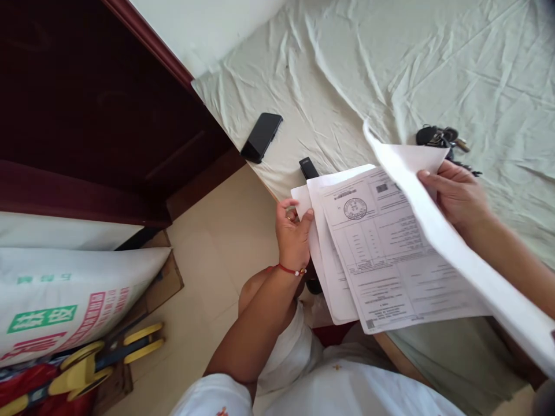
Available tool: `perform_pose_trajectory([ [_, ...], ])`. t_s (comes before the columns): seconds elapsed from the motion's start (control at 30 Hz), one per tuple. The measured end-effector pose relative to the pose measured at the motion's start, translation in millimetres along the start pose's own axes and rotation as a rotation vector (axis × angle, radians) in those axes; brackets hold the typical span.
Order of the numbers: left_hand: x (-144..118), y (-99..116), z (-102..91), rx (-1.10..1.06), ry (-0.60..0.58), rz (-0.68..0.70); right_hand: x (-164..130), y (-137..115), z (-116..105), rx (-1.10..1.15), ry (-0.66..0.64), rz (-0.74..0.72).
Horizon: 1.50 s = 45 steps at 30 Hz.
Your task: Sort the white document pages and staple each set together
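Note:
My left hand point(293, 226) pinches the left edge of a small stack of printed papers point(381, 254), which shows tables and a round stamp. A red string bracelet circles that wrist. My right hand point(455, 193) grips a separate white sheet point(459, 254), lifted and tilted on edge above the stack, its blank side toward me. Both hands hover over the near edge of a bed with a wrinkled pale green sheet point(390, 63).
A black phone point(262, 137) lies on the bed near its corner, a small black device point(308, 168) lies beside the papers, and a bunch of keys point(442, 138) sits behind my right hand. Left: dark wooden furniture point(87, 104), a printed sack point(65, 300), yellow-handled tools point(104, 358) on the floor.

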<state>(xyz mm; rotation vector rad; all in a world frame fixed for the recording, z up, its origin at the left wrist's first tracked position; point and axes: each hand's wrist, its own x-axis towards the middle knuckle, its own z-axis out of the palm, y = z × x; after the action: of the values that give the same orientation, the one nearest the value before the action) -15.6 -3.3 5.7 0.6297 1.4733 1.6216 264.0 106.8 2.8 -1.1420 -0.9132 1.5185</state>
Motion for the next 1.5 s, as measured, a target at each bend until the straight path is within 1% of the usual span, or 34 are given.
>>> perform_pose_trajectory([
  [0.1,1.2,-1.8,0.0,0.025,-0.019,-0.031,-4.8,-2.7,5.3,-0.033,0.023,0.006],
  [0.23,-2.6,3.1,2.3,-0.008,-0.031,-0.108,-6.1,-2.6,4.7,-0.044,0.025,-0.015],
  [0.4,-4.4,4.3,3.9,-0.007,-0.054,-0.088,-4.4,-0.6,4.5,-0.056,-0.023,-0.016],
  [0.5,-3.0,2.0,4.5,-0.007,-0.038,-0.077,-6.2,-2.4,6.6,-0.065,-0.03,0.01],
  [0.6,-2.2,2.6,5.7,-0.04,-0.035,-0.103,-6.9,-6.1,6.7,-0.061,0.001,0.021],
  [0.73,-2.3,5.6,7.2,-0.089,-0.029,-0.149,1.0,-9.3,-2.1,0.066,0.088,-0.062],
  [0.83,-2.6,5.9,7.5,-0.057,-0.033,-0.165,8.3,-8.8,-9.1,0.112,0.125,-0.145],
  [0.9,-2.5,5.0,7.5,0.004,-0.052,-0.147,10.3,-8.4,-10.2,0.097,0.13,-0.168],
  [1.03,-1.2,2.3,7.7,0.164,-0.054,-0.03,7.7,-9.6,-6.1,0.057,0.106,-0.161],
  [1.1,-1.0,1.0,8.4,0.206,-0.059,0.002,5.6,-10.6,-4.1,0.043,0.094,-0.15],
  [1.2,-2.7,0.5,10.8,0.154,-0.087,-0.048,4.5,-11.2,-3.4,0.054,0.075,-0.132],
  [1.37,-9.2,5.6,15.3,-0.063,-0.135,-0.168,7.2,-9.6,-6.5,0.062,0.085,-0.14],
  [1.43,-11.2,8.0,15.7,-0.095,-0.139,-0.187,8.0,-9.3,-7.3,0.052,0.076,-0.148],
  [1.5,-12.3,9.1,15.2,-0.08,-0.123,-0.193,8.3,-9.3,-7.0,0.047,0.064,-0.147],
])
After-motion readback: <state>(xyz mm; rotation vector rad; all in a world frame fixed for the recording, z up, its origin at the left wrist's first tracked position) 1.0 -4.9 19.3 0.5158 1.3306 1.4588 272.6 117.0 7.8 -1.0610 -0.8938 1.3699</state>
